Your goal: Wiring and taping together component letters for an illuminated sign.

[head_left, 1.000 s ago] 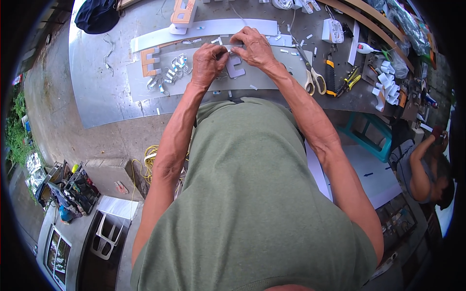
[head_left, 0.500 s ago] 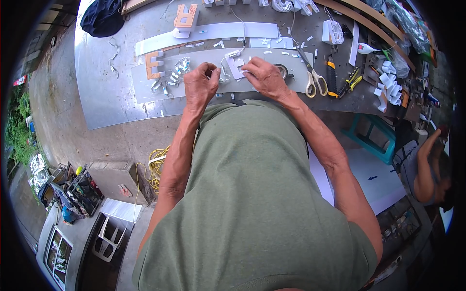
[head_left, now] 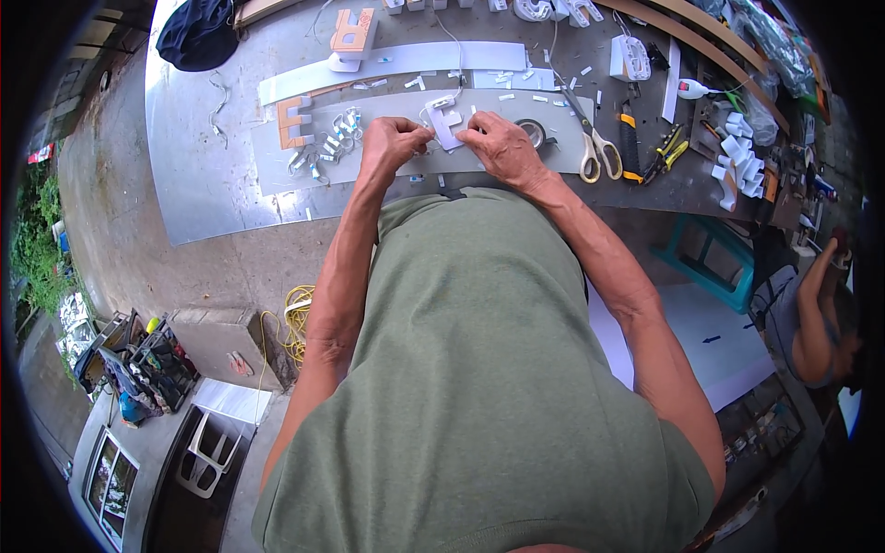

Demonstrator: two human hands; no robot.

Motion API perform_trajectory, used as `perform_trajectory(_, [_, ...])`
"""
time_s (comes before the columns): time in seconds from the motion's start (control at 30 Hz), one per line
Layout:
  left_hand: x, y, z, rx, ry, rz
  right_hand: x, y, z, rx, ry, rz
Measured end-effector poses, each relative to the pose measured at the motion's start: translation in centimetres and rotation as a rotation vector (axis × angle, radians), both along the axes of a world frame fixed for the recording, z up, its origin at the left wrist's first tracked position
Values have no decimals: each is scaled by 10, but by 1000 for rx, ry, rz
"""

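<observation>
Both hands sitting a little lower and nearer the bench's front edge than half a second ago; small white letter piece point(head_left: 449, 124) now lying between them instead of off the right fingertips. Bench contents otherwise unchanged.

Left hand point(head_left: 391, 145) curling shut, fingertips pinching at the piece's left side. Right hand point(head_left: 499, 147) curling too, fingers pressing the piece's right edge. Exact contact points too small to confirm; both looking clamped on the piece.

Edges and room:
- Piece resting on a long grey sheet strip point(head_left: 387, 166) running parallel to the bench's front edge, close to mid-span.
- Tape roll point(head_left: 532, 132) just beside the right hand, toward the right end.
- Scissors point(head_left: 593, 143) lying further right, then orange-handled knife point(head_left: 629, 140) and yellow pliers point(head_left: 666, 155); right end crowded.
- Cluster of small white modules on wire point(head_left: 332, 143) near the left hand; orange-faced E-shaped letter point(head_left: 293, 122) beyond it.
- Second white strip point(head_left: 396, 63) along the back, orange letter point(head_left: 353, 35) standing on it.
- Bench's left end beyond the strips showing bare metal point(head_left: 198, 184); dark cloth point(head_left: 198, 35) at the back-left corner.
- White scraps scattered mid-bench behind the hands.

Piece appearance: white, flat-faced, blocky letter outline, thin white wire point(head_left: 454, 55) trailing from it toward the back edge.

Another person's arm point(head_left: 811, 313) showing off the right end, well apart.
</observation>
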State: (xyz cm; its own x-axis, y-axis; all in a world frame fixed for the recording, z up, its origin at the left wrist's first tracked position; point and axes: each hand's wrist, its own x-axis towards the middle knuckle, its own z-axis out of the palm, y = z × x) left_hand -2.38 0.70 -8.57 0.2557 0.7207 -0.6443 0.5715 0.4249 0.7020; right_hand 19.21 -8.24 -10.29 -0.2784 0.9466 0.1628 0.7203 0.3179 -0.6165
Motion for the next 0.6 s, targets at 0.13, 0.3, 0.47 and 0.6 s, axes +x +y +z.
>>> perform_trajectory(0.13, [1,5,1,-217,-186,88,0,1,0,-9,12,-3])
perform_trajectory(0.3, [11,8,-8,-40,-125,71,0,4,0,-60,41,-6])
perform_trajectory(0.47, [10,7,-13,13,-100,44,-5,5,6,-187,114,-113])
perform_trajectory(0.6, [12,2,-9,-21,-106,61,-15,10,11,-188,197,-218])
